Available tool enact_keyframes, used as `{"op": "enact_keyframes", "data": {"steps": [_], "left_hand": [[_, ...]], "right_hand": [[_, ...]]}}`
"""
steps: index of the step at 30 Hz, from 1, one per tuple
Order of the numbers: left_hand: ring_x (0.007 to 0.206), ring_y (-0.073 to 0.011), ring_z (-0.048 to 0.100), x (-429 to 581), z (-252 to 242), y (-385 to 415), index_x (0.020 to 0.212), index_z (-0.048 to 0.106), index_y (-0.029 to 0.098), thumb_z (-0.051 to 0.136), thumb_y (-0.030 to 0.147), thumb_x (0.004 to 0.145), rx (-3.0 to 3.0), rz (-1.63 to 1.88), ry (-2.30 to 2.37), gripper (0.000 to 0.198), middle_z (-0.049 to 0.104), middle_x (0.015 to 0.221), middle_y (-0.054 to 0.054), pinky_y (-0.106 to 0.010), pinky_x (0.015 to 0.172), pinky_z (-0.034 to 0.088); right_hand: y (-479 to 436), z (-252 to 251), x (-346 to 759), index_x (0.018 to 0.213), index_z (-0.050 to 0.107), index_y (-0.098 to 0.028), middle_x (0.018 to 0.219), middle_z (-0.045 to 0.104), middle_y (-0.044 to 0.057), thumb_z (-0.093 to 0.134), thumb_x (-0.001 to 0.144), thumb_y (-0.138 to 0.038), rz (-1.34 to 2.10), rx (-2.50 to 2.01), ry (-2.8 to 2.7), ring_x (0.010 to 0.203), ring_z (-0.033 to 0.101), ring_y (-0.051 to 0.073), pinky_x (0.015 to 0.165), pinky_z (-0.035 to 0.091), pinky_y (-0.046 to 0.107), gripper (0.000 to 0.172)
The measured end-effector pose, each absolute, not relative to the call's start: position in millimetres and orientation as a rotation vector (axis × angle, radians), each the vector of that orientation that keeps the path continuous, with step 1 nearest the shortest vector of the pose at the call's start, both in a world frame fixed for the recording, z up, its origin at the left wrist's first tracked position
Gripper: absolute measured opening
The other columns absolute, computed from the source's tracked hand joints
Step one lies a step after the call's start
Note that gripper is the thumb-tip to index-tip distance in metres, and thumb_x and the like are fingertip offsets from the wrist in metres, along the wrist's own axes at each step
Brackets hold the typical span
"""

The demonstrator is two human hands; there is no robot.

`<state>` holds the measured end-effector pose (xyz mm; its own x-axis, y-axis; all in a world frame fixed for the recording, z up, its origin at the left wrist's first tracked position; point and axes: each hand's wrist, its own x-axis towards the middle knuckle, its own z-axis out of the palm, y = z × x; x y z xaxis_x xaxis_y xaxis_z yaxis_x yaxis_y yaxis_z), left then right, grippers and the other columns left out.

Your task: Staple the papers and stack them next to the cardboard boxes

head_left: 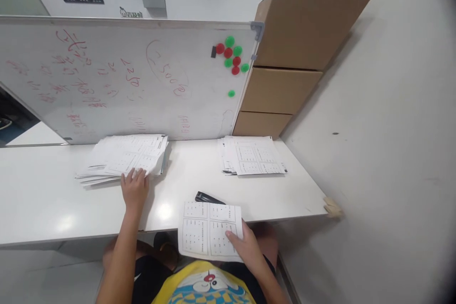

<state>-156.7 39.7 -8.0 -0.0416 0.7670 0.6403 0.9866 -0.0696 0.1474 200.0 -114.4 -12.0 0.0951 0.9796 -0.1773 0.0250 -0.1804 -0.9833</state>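
Observation:
My right hand (251,249) holds a printed sheet of paper (199,230) above the table's front edge and my lap, thumb on top and the other fingers hidden beneath. Over to the left, my left hand (135,187) is at the near edge of a thick, uneven stack of printed sheets (124,149). Its fingers curl over the top sheet's edge, which bends up slightly; the thumb is hardly visible. A black stapler (209,197) lies just beyond the held sheet, partly covered by it. Further right rests a second, smaller pile of printed sheets (252,154).
A whiteboard (142,80) with red writing and red and green magnets (230,52) stands along the back of the white table (192,161). Stacked cardboard boxes (302,33) stand at its right end, against the wall. Tan wrapping (333,207) covers the table's right corner.

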Motion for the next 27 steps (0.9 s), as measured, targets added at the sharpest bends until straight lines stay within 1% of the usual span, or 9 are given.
{"op": "enact_keyframes", "data": {"steps": [3,8,10,12,14,16,21,24,27], "left_hand": [[0.119,-0.0287,0.054,-146,1,18,0.106,0.065,0.018,0.047,0.018,0.086,-1.904,-0.993,-1.69,0.026,0.072,0.098,-0.012,-0.051,0.106,0.03],[0.11,-0.0272,0.06,-103,10,-44,0.113,0.062,0.021,0.053,0.01,0.078,-2.095,-1.046,-1.287,0.038,0.071,0.101,-0.008,-0.045,0.097,0.039],[0.107,-0.0259,0.061,-76,7,-69,0.11,0.063,0.02,0.049,0.007,0.076,-2.327,-0.986,-1.146,0.038,0.071,0.096,-0.007,-0.042,0.094,0.042],[0.104,-0.0241,0.062,-50,0,-87,0.105,0.063,0.018,0.044,0.005,0.076,-2.523,-0.922,-1.068,0.037,0.071,0.094,-0.008,-0.04,0.091,0.045],[0.099,-0.0221,0.063,-33,-8,-96,0.105,0.063,0.015,0.041,0.002,0.077,-2.612,-0.899,-1.06,0.038,0.07,0.098,-0.01,-0.039,0.089,0.047],[0.1,-0.0211,0.063,-26,-17,-99,0.109,0.061,0.014,0.038,0.0,0.079,-2.647,-0.894,-1.022,0.041,0.07,0.102,-0.011,-0.038,0.088,0.049],[0.117,-0.0229,0.057,-36,-30,-97,0.126,0.054,0.015,0.041,0.007,0.088,-2.694,-0.821,-0.877,0.042,0.067,0.117,-0.012,-0.039,0.095,0.048],[0.12,-0.023,0.056,-41,-30,-94,0.131,0.051,0.017,0.045,0.011,0.09,-2.661,-0.785,-0.879,0.042,0.065,0.12,-0.011,-0.038,0.098,0.047],[0.126,-0.0232,0.051,-49,-29,-88,0.137,0.046,0.018,0.054,0.021,0.09,-2.627,-0.808,-0.86,0.048,0.064,0.124,-0.011,-0.038,0.107,0.041]], "right_hand": [[-108,-23,186,0.106,0.066,-0.02,0.106,0.073,0.01,0.076,0.066,-0.037,1.228,-1.358,-0.989,0.101,0.066,0.033,0.092,0.049,0.052,0.045],[-104,-32,158,0.106,0.066,-0.02,0.108,0.072,0.012,0.076,0.066,-0.047,1.312,-1.262,-0.786,0.103,0.064,0.034,0.093,0.048,0.052,0.05],[-104,-30,147,0.111,0.064,-0.02,0.113,0.07,0.012,0.073,0.069,-0.052,1.397,-1.202,-0.687,0.107,0.063,0.034,0.093,0.048,0.052,0.054],[-103,-24,139,0.117,0.062,-0.021,0.118,0.068,0.011,0.065,0.077,-0.054,1.479,-1.126,-0.652,0.112,0.061,0.032,0.097,0.046,0.05,0.052],[-101,-15,136,0.121,0.06,-0.023,0.123,0.065,0.009,0.058,0.084,-0.053,1.506,-1.07,-0.719,0.116,0.058,0.029,0.102,0.042,0.047,0.048],[-99,-5,137,0.125,0.058,-0.025,0.128,0.062,0.007,0.057,0.086,-0.049,1.483,-1.048,-0.854,0.119,0.056,0.027,0.105,0.039,0.045,0.046],[-100,3,147,0.125,0.058,-0.026,0.128,0.062,0.007,0.067,0.081,-0.041,1.474,-0.987,-1.045,0.119,0.056,0.027,0.103,0.041,0.044,0.048],[-98,1,147,0.115,0.064,-0.024,0.119,0.067,0.008,0.068,0.079,-0.043,1.495,-1.003,-1.033,0.113,0.06,0.029,0.099,0.045,0.046,0.041],[-91,2,145,0.104,0.069,-0.023,0.109,0.071,0.009,0.067,0.077,-0.048,1.38,-1.084,-1.026,0.107,0.063,0.031,0.098,0.044,0.05,0.037]]}}
